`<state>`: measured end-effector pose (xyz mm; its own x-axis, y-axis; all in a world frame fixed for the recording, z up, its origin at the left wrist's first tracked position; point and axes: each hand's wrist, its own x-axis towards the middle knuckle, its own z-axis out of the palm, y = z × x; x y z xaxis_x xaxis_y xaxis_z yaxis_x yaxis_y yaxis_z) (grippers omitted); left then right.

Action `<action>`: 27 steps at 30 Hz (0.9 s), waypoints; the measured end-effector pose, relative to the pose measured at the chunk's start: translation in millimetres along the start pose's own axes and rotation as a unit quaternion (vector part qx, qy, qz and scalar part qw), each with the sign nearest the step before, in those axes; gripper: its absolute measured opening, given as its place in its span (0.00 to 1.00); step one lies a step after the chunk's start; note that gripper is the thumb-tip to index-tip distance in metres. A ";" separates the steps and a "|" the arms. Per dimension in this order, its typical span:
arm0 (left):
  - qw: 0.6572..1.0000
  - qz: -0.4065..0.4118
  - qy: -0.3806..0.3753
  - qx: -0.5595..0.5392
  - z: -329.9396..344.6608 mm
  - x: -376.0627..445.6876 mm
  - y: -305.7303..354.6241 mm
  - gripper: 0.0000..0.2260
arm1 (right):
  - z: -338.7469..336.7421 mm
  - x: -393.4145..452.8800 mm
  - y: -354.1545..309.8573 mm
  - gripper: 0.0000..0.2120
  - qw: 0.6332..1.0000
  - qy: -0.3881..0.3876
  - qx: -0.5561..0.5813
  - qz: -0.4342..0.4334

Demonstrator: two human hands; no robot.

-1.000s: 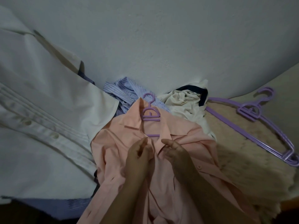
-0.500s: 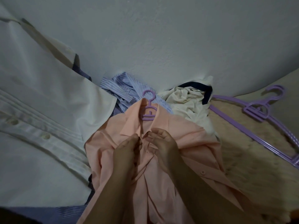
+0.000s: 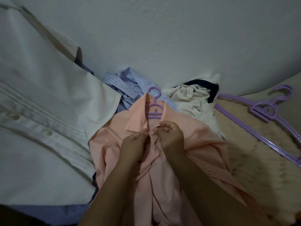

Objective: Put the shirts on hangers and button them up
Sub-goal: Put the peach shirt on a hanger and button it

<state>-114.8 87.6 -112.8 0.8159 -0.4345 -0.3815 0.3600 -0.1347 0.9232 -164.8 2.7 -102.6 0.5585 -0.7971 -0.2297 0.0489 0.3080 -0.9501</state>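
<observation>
We see a peach shirt [image 3: 192, 139] lying front-up in the middle, on a purple hanger [image 3: 154, 106] whose hook and neck stick out of the collar; the hanger's arms are hidden inside the cloth. Our left hand [image 3: 135, 144] and right hand [image 3: 171, 136] meet just below the collar, each with fingers curled and pinching an edge of the shirt's front opening. The fingertips press together there, and they cover the spot, so we cannot tell whether a button or its hole lies between them. Lower down, our forearms hide much of the placket; one small button [image 3: 209, 171] shows on the flap beside the right forearm. To the left lies a white shirt [image 3: 40, 128], its button strip running aslant and its far side cut off by the frame edge. Behind the peach collar a striped shirt [image 3: 128, 85] and a cream garment [image 3: 193, 101] lie crumpled against the wall [image 3: 162, 38]. At right, spare purple hangers [image 3: 267, 111] lie stacked on a fuzzy beige cover [image 3: 244, 152]; how many there are is hard to make out in the dim light.
</observation>
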 end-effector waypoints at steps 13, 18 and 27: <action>0.958 -0.053 0.033 -0.281 -3.7 -16.4 17.6 0.12 | -16.1 -8.8 -14.7 0.14 0.996 0.001 -0.054 -0.065; 0.980 -0.027 -0.016 -0.197 -3.4 -24.6 16.5 0.13 | -12.5 -19.0 -14.1 0.12 0.998 -0.032 -0.041 -0.036; 0.997 0.060 -0.018 -0.050 4.5 -37.3 17.5 0.14 | -10.4 -25.7 -19.4 0.11 0.998 -0.050 -0.039 -0.005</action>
<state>-140.9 97.4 -82.1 0.8399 -0.4737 -0.2649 0.3052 0.0087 0.9522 -188.7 11.8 -80.5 0.6379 -0.7430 -0.2025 -0.0088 0.2559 -0.9667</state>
